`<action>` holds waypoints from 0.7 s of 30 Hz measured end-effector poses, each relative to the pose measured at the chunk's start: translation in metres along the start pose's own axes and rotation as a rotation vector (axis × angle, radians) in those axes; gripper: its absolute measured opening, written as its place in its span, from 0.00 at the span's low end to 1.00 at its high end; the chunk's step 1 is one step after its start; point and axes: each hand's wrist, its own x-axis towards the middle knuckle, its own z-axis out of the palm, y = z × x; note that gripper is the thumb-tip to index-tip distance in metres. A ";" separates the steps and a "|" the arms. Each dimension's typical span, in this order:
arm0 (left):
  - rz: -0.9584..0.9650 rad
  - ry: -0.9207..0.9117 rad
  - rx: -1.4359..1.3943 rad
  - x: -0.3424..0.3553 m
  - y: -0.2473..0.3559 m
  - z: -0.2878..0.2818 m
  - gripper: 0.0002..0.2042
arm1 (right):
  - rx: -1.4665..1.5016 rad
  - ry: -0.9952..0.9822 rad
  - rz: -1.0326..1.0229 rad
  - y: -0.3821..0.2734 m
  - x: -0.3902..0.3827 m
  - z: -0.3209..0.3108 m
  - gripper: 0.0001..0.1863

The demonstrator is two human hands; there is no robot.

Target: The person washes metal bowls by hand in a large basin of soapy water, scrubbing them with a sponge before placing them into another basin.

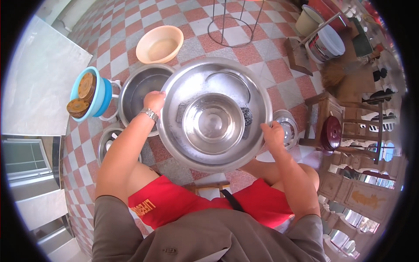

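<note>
My left hand (154,103) and my right hand (273,135) are closed on opposite sides of the rim of a large, wide metal basin (183,81). Inside the basin sits a smaller shiny metal bowl (192,135). A dark scouring pad (247,115) lies against the bowl's right side, and a dark flat piece (180,113) shows partly at its left. Water with some suds covers the basin's bottom. Under the left side of the basin, partly covered, is a deep metal tub (133,94) with liquid in it.
A cream plastic basin (159,43) sits beyond the tub. At left are a light blue basin (97,94) with brown round items and a small metal bowl (104,142) with utensils. Metal dishes (288,126) lie near my right hand, beside a wooden chair (327,113). A wire stand (233,26) is farther off.
</note>
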 end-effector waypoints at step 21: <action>0.259 -0.258 0.079 -0.242 0.022 -0.044 0.19 | -0.288 -0.209 -0.263 -0.068 -0.056 0.057 0.34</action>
